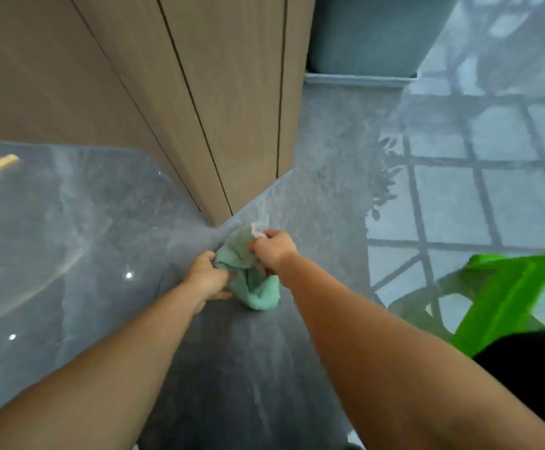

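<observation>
A crumpled pale green cloth (251, 287) hangs between both of my hands, low above the glossy grey floor and just in front of the corner of a wooden cabinet. My left hand (207, 277) grips its left side with curled fingers. My right hand (273, 250) pinches its upper right part, where a small pink-white tab (258, 231) sticks out. Both arms reach forward and down.
The wooden cabinet (199, 108) with vertical door seams stands ahead to the left, its corner close to the cloth. A bright green plastic stool (505, 297) is at the right. A grey bin or box (365, 37) sits at the back. The floor (70, 238) reflects a window grid.
</observation>
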The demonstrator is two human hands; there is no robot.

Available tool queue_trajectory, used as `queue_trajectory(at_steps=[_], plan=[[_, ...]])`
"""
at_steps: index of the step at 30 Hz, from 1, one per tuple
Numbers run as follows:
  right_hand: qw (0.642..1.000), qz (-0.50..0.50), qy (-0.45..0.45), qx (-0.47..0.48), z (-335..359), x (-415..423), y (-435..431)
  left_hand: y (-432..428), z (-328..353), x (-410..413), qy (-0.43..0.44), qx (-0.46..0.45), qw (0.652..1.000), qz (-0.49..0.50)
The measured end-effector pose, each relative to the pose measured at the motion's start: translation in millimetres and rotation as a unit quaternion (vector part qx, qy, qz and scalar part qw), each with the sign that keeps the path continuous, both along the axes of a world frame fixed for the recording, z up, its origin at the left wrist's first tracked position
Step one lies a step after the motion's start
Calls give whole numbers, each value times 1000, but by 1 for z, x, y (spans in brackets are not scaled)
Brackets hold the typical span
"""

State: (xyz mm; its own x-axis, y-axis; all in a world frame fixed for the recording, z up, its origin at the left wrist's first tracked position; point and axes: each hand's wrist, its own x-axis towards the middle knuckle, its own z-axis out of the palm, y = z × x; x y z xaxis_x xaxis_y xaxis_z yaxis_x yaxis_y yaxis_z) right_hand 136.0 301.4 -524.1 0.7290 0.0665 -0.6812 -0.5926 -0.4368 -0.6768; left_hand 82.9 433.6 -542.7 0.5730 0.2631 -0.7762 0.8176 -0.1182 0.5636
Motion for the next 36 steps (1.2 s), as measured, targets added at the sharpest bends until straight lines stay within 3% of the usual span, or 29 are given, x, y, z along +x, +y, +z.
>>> queue_trajectory(at_steps=[3,5,9,13,17,22,25,29,34,36], plan=[[997,-44,-30,63,79,33,-49,-13,57,55,-49,-19,996,-73],[989,-82,-97,78,137,40,-89,-36,102,88,-99,-47,986,-125],[943,-215,-243,73,248,4,-179,-132,195,124,-199,-199,928,-244],[870,-353,-344,6,327,-72,-242,-236,272,83,-232,-326,848,-347],[828,-405,-387,-33,383,-149,-286,-304,325,24,-203,-403,787,-421],[780,-466,-414,-55,421,-210,-332,-351,379,-21,-197,-423,757,-457],[783,-490,-368,-106,409,-228,-355,-363,379,-31,-173,-380,759,-499],[863,-436,-174,-187,369,-240,-365,-358,363,-30,-153,-287,757,-566],[873,-325,-92,-353,368,-222,-369,-341,346,-3,-171,-223,769,-574],[831,-244,-54,-498,381,-212,-372,-331,341,14,-184,-210,779,-562]])
